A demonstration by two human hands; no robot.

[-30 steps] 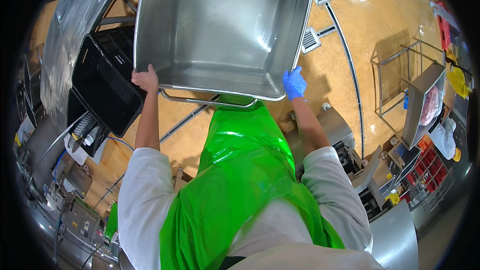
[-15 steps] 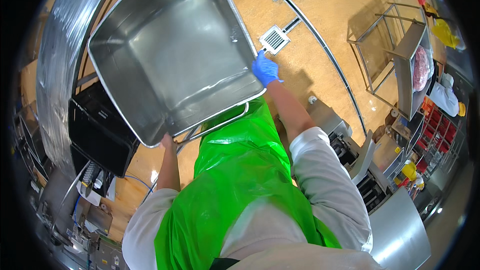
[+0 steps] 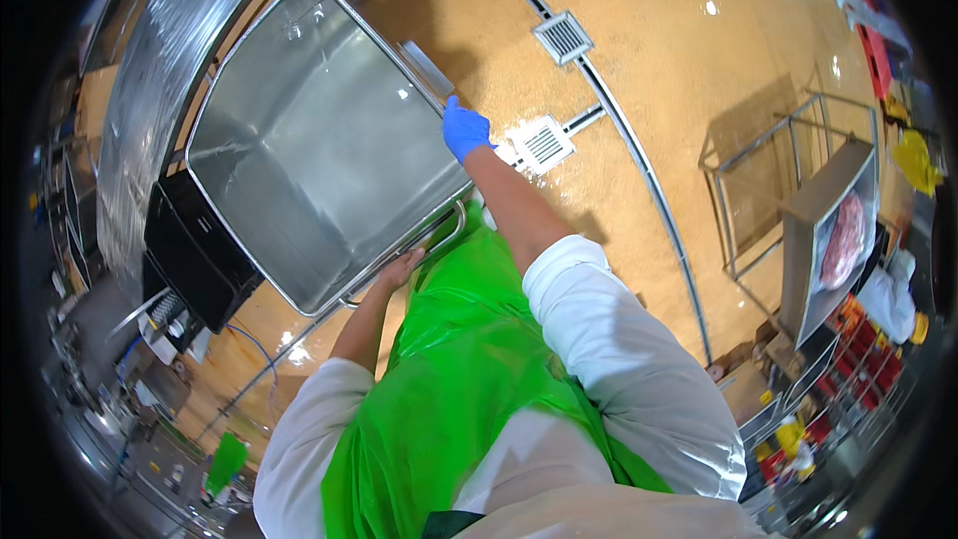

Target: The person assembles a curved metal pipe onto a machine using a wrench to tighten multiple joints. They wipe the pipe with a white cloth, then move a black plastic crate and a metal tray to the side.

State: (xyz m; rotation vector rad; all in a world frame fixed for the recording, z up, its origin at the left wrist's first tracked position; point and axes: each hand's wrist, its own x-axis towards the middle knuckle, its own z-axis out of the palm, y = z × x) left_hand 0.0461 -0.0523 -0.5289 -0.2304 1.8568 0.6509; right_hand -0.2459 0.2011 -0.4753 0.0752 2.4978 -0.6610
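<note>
A large empty stainless steel tub on a cart (image 3: 309,150) stands in front of me on the tan floor. My right hand (image 3: 464,128), in a blue glove, grips the tub's right rim near a corner. My left hand (image 3: 401,267), bare, holds the tub's near edge by the curved metal push handle (image 3: 439,235). I wear a bright green plastic apron (image 3: 459,379) over white sleeves.
A black machine (image 3: 195,250) sits left of the tub beside a long steel surface (image 3: 165,80). Floor drains (image 3: 544,143) and a metal rail lie to the right. A steel rack with a tray of pink meat (image 3: 843,240) stands at far right, with red crates below it.
The tub has swung leftward and turned in view. My right hand moved from its near corner up along the right rim; my left hand stays at the near edge.
</note>
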